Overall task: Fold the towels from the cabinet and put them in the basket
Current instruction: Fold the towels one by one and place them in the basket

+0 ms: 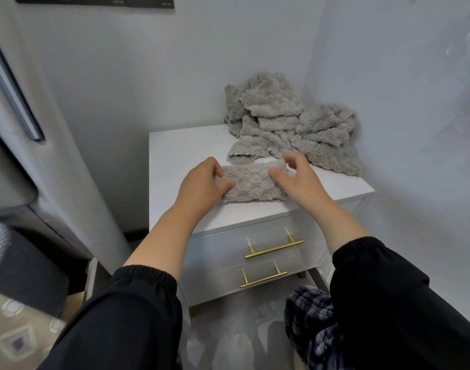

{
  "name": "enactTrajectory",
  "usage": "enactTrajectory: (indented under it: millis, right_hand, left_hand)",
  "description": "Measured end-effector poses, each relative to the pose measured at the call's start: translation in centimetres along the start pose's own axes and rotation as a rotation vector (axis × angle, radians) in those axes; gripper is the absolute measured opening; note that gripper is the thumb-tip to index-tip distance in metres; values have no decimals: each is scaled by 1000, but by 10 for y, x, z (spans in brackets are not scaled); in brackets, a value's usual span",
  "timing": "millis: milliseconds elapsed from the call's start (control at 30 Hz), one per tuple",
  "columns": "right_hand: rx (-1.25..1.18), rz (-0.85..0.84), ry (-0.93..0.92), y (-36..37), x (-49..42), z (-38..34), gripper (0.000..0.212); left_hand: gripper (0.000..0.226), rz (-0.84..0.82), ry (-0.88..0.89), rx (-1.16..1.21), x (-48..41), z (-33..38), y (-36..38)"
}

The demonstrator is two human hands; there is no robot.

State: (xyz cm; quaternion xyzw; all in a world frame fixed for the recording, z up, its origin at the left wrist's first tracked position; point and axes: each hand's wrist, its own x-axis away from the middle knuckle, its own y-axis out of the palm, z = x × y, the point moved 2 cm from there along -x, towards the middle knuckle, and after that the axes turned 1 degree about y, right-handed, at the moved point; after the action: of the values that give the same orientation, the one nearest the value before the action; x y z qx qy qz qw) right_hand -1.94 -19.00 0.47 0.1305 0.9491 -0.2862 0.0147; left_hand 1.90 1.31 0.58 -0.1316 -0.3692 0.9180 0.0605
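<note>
Loose black sleeves cover both upper arms, the left sleeve [127, 316] and right sleeve [388, 303] each ending in a gathered elastic cuff. The forearms, left hand [204, 182] and right hand [295, 180] are bare. At near right a navy-and-white plaid garment [308, 319] shows.

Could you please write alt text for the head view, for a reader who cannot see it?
A person's left hand grips the left end of a folded grey fluffy towel on a white cabinet top, while the right hand touches its right end. A heap of unfolded grey fluffy towels lies behind, in the wall corner.
</note>
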Motion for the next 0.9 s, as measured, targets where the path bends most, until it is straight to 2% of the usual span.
enactTrajectory:
  millis: [100,167,233,300,400,467,533,600,633,667,733,767,867,900]
  right_hand:
    - [-63,-109,88,2,0,1,65]
    - [-40,-157,102,0,-2,5,60]
    - [-30,-208,105,-2,-1,4,52]
    - [-45,-238,86,-5,-5,9,58]
    - [-111,-219,76,-6,-6,13,59]
    - [-235,-186,113,-6,-5,12,58]
    - [-473,-144,175,-4,-6,12,61]
    - [-715,-142,275,-1,-6,12,79]
    - [-797,-160,307,2,-6,13,79]
    - [-851,-161,329,5,-3,9,64]
    - [-859,-120,346,11,-1,5,31]
    - [-822,-56,349,14,1,3,28]
    - [-595,170,329,19,2,5,61]
    - [-513,220,304,17,7,4,63]
  left_hand:
    - [56,-117,-51,75,2,0,-3]
    - [81,-194,-68,114,1,-1,-4]
    - [92,-229,-90,114,0,-2,-3]
    - [83,-236,-115,126,-1,-3,-2]
    - [47,-225,-148,269,-1,-5,0]
    - [35,-202,-169,375,-2,-5,1]
    - [34,-198,-203,532,-2,-3,3]
    - [41,-213,-235,729,-1,2,7]
    - [44,-214,-247,808,0,4,10]
    - [43,-204,-256,859,0,5,13]
    - [33,-159,-274,903,1,8,18]
    - [33,-132,-280,903,1,10,21]
    - [36,-75,-269,821,4,11,23]
    - [35,-67,-260,788,7,13,23]
